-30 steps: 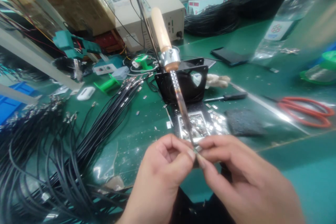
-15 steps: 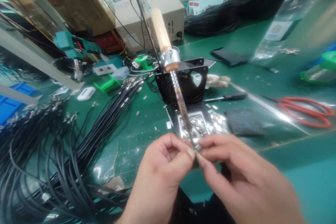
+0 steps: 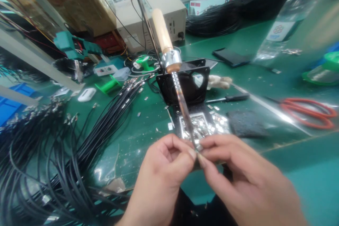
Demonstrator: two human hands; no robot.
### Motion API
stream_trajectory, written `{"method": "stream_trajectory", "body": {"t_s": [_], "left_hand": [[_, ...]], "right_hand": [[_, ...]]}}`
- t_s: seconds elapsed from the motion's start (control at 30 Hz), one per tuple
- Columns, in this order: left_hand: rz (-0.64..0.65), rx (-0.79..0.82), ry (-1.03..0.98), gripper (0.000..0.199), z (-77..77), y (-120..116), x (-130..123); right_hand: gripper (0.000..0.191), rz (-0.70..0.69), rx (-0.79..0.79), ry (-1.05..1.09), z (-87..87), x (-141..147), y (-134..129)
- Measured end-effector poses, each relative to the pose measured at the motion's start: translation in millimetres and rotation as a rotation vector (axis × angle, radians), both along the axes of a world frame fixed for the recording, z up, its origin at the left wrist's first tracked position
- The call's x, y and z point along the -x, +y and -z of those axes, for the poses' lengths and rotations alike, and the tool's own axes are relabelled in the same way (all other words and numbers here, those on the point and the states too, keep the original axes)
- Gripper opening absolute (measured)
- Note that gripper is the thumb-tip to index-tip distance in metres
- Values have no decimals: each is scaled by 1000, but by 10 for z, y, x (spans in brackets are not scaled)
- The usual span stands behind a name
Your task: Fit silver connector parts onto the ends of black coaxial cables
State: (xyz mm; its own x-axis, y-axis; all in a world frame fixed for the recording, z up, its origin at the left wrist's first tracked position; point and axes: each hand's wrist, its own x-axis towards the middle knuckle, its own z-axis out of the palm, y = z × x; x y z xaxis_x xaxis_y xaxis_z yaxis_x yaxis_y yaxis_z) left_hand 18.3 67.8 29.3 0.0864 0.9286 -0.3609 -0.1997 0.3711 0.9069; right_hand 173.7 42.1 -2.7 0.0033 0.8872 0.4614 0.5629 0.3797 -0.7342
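My left hand [image 3: 166, 167] and my right hand [image 3: 243, 173] meet at the tip of a soldering iron [image 3: 181, 100]. Both are closed, thumb and forefinger pinched together. What sits between the fingertips is tiny and mostly hidden, so I cannot make out its kind. The iron, with its wooden handle up, is fixed on a stand and slants down to my fingers. Just behind my fingertips, small silvery metal pieces [image 3: 218, 123] lie in and around a shallow tray [image 3: 181, 125]. A black fan frame [image 3: 169, 90] stands behind the iron's shaft.
Bundles of black cables [image 3: 106, 123] with metal ends fill the left side. To the right lie a dark sponge-like block [image 3: 246, 124], a black-handled screwdriver [image 3: 237, 97] and orange-handled scissors [image 3: 308, 104]. A plastic bottle [image 3: 280, 30] and a black phone-like slab [image 3: 230, 57] are farther back.
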Motion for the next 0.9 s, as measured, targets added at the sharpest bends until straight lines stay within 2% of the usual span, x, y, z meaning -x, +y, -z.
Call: {"method": "stream_trajectory", "body": {"t_s": [0.23,0.9], "left_hand": [[0,-9,-12,19,-4,2,7],[8,-8,-26,18,8,-11,5]], "right_hand": [[19,36,-60,29,-1,20,37],[15,41,-37,-25,-22,22,12]]}}
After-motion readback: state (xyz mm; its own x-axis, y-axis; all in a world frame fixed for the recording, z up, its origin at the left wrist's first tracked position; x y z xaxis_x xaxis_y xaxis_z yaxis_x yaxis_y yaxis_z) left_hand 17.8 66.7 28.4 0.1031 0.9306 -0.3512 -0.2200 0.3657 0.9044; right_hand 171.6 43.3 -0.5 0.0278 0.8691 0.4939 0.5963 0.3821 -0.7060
